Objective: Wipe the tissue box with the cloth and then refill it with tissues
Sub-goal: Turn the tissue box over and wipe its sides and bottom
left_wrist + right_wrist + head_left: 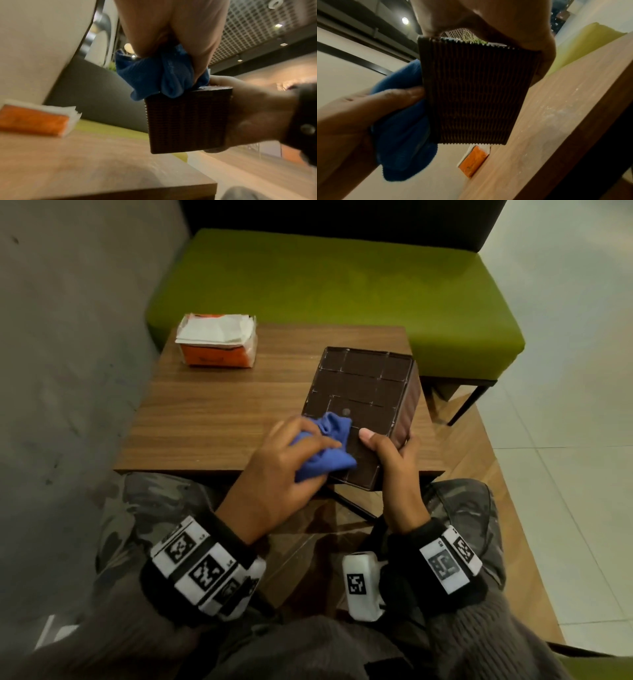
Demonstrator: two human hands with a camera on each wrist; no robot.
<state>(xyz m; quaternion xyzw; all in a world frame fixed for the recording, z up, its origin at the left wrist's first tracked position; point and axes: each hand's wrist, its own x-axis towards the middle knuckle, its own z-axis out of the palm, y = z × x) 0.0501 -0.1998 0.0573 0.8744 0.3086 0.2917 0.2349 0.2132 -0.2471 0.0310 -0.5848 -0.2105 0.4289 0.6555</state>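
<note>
A dark brown tissue box (363,392) with a panelled face turned upward is lifted off the wooden table (212,419), its near end over the table's front edge. My right hand (394,460) grips its near right corner, thumb on top, fingers on the ribbed side (471,94). My left hand (291,460) holds a bunched blue cloth (329,446) and presses it on the box's near left part. In the left wrist view the blue cloth (154,75) sits on the box's top edge (188,119). An orange tissue pack (219,344) with white tissues lies at the table's far left.
A green padded bench (335,285) stands behind the table. A grey wall (68,337) runs along the left. Pale tiled floor (565,405) lies to the right. My knees in patterned trousers sit below the table's front edge.
</note>
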